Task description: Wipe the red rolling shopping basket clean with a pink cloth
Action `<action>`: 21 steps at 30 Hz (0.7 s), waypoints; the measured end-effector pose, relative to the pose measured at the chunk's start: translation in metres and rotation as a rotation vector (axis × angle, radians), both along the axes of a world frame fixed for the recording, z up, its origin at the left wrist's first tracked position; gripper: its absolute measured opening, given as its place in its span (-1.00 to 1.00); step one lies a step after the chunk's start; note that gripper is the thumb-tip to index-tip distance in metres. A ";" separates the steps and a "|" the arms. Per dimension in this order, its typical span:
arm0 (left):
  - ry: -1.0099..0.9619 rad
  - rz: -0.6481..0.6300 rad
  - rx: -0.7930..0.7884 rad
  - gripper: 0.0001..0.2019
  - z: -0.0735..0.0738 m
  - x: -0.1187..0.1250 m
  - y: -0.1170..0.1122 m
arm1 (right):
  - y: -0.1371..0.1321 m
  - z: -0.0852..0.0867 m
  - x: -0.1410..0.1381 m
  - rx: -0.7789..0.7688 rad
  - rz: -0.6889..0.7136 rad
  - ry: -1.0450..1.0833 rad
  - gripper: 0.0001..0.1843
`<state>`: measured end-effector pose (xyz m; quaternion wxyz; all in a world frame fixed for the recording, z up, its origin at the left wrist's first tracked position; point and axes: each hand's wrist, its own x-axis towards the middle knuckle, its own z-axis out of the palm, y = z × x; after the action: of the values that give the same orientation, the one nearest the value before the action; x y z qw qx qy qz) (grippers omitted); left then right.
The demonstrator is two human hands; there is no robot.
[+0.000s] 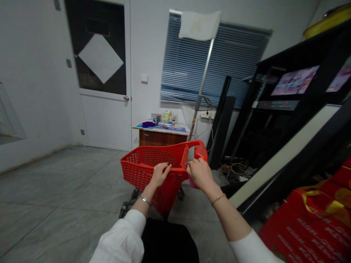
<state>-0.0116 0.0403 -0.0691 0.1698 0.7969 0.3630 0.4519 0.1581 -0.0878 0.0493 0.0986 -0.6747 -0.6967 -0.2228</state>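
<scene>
A red plastic shopping basket on wheels (142,166) stands on the grey tiled floor in front of me, its red handle (199,149) raised at the right. My left hand (160,173) rests on the basket's near rim with fingers curled over the edge. My right hand (199,172) is closed around a pink cloth (192,181), pressed against the basket's right side just below the handle. Most of the cloth is hidden under the hand.
A small wooden table (160,133) with bottles and a purple item stands behind the basket. A metal pole (201,86) with a white cloth leans there. Black shelving (287,120) runs along the right, red boxes (309,223) at lower right, cables (236,168) on the floor. A white door (105,91) is at left.
</scene>
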 end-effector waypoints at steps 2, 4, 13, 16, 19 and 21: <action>0.012 0.002 -0.007 -0.63 0.004 -0.014 0.007 | -0.005 0.003 -0.011 -0.009 0.096 0.040 -0.63; 0.025 0.040 -0.043 -0.65 0.013 -0.025 0.010 | -0.005 0.011 -0.012 -0.027 0.213 0.107 -0.63; 0.190 -0.056 -0.013 -0.47 0.096 0.026 -0.050 | 0.043 0.021 0.054 0.242 0.032 0.351 -0.62; 0.384 -0.031 0.000 -0.46 0.101 0.040 -0.065 | 0.041 0.008 0.049 0.196 0.065 0.351 -0.60; 0.469 0.050 0.024 -0.49 0.097 0.036 -0.070 | 0.030 0.002 0.038 0.213 0.102 0.338 -0.45; 0.501 0.108 0.039 -0.50 0.097 0.032 -0.070 | 0.023 0.000 0.029 0.228 0.084 0.322 -0.42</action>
<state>0.0200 -0.0299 0.0277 0.0348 0.8666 0.4270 0.2558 0.1867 -0.0649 0.0498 0.2936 -0.6564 -0.6698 -0.1853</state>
